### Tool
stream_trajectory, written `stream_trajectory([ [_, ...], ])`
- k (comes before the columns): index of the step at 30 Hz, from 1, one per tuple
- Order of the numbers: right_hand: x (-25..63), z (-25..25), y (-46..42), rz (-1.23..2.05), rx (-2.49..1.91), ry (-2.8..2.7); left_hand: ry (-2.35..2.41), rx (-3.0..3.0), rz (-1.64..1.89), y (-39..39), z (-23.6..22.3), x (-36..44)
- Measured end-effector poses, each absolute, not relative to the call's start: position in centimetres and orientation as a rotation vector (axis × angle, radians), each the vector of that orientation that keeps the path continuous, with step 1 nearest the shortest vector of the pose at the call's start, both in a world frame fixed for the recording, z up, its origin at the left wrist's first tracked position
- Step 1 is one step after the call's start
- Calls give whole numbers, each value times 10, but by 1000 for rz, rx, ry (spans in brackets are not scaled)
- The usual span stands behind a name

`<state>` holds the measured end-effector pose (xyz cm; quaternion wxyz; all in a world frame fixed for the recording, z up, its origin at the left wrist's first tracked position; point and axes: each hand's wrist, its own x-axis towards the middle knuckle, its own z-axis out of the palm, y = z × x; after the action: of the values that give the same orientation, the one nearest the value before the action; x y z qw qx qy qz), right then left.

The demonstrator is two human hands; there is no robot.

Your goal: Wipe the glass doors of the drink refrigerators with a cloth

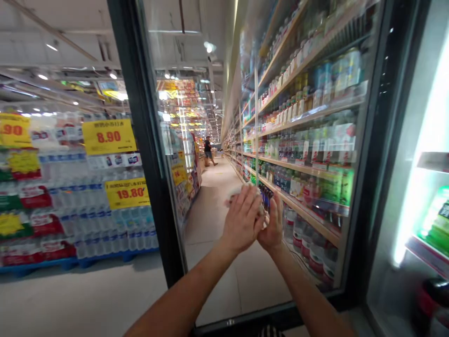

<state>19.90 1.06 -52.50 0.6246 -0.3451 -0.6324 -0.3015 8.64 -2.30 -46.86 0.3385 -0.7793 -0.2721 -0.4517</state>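
Observation:
My left hand lies against the glass pane of a black-framed door, with a pale, crumpled cloth under its fingers. Part of the cloth also shows above the fingertips and is blurred. Close beside it, my right hand is raised with its fingers stretched upward, its thumb near the left hand. Whether the right hand touches the cloth or the glass is hard to make out. The door's dark frame surrounds the pane on the left, right and bottom.
Right of the door is a lit cooler interior with green bottles. Shelves of drinks show in the pane. At left stand stacked water packs on blue pallets, with yellow price signs. A person walks far down the aisle.

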Motion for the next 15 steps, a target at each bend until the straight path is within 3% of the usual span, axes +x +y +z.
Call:
stream_trajectory([
  [6, 244, -521, 19, -854, -1052, -1211, -634, -1793, -971, 0, -427, 76],
  [11, 258, -528, 26, -823, -1183, -1126, -869, -1610, -1286, 3, -370, 38],
  [15, 260, -537, 26, -829, -1176, -1121, -805, -1914, -1142, 1, -404, 63],
])
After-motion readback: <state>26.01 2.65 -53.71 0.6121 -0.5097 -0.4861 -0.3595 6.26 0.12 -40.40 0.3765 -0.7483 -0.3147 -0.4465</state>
